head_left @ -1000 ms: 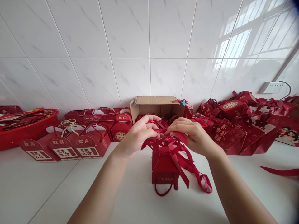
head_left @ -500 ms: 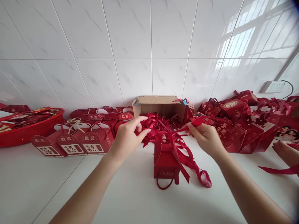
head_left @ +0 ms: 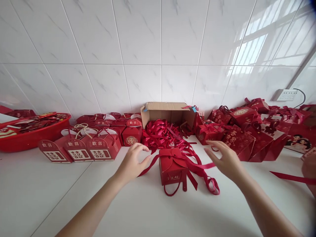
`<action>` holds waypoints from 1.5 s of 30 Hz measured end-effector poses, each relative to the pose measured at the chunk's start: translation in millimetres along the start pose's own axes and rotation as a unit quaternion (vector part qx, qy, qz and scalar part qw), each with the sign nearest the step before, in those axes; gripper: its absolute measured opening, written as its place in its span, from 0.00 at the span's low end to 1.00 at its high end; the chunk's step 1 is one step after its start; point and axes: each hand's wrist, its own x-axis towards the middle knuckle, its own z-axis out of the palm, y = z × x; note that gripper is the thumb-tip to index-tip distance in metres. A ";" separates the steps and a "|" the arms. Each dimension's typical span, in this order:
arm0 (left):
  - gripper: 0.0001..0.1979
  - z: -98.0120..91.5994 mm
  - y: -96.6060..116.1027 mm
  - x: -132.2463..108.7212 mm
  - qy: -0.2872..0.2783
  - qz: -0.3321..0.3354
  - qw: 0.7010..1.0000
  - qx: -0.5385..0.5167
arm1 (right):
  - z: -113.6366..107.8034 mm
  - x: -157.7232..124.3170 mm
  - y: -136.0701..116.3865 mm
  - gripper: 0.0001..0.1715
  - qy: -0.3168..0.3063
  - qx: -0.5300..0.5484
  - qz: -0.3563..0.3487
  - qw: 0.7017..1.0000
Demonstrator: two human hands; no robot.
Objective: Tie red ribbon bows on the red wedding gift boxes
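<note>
A small red gift box point(head_left: 172, 169) stands on the white table in front of me, its top flaps folded shut. A red ribbon point(head_left: 203, 165) crosses the box's top, with ends spreading to both sides. My left hand point(head_left: 130, 163) hovers left of the box, thumb and fingers apart, close to the ribbon's left end. On the other side, my right hand point(head_left: 225, 159) is open too, just beyond the ribbon's right end. A dark red cord handle point(head_left: 172, 191) loops onto the table before the box. Behind it lies a heap of red ribbons point(head_left: 161, 131).
A cardboard box point(head_left: 168, 106) lies open at the wall behind the ribbons. Several red gift boxes point(head_left: 102, 148) line the left, beside a red basin point(head_left: 32, 136) of packets. Red bags point(head_left: 240, 141) crowd the right. Another person's hand point(head_left: 309, 169) is near a ribbon at the right edge.
The box's upright flaps have folded down, and the ribbon now lies over its top. My right hand has let go of the ribbon. Both hands have moved lower.
</note>
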 end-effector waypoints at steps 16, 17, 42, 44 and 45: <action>0.18 36.4 27.6 9.6 -0.150 -0.219 0.937 -0.226 | 62.3 6.3 -40.7 0.21 -0.228 0.236 0.083 0.941; 0.19 34.8 27.9 9.1 -0.187 -0.222 0.923 -0.251 | 60.8 5.6 -40.8 0.23 -0.249 0.249 0.100 0.931; 0.25 19.6 61.3 14.7 -0.056 -0.073 0.981 -0.170 | 15.7 12.1 -56.2 0.13 -0.293 0.567 0.088 0.765; 0.23 29.2 74.0 17.7 0.016 -0.016 0.995 -0.100 | 13.9 13.0 -61.8 0.13 -0.289 0.560 0.056 0.774; 0.21 33.7 77.8 19.7 0.063 0.003 0.996 -0.066 | 13.6 12.8 -63.7 0.13 -0.284 0.561 0.047 0.776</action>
